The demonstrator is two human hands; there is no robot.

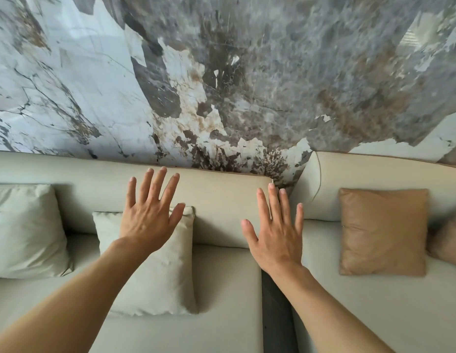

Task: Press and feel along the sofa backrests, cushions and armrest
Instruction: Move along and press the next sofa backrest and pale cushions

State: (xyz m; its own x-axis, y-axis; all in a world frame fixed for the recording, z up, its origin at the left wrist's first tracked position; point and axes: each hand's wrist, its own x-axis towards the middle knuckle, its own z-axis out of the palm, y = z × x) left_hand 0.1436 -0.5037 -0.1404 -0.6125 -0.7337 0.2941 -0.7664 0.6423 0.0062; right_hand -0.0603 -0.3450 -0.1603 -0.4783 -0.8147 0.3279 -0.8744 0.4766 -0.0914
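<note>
Two bare forearms reach forward over the seat cushions of a pale beige sofa. A dark gap runs between the two seat sections, just under the right forearm. The left hand is flat with its fingers spread wide; it lies over the upper edge of a small cream pillow and against the left backrest. Whether the palm presses in cannot be told. The right hand is also flat with fingers spread, at the right end of that backrest, near the gap. A larger pale pillow leans at the left edge of the sofa. A tan pillow leans on the right backrest. Behind the sofa rises a grey and white marble wall.
</note>
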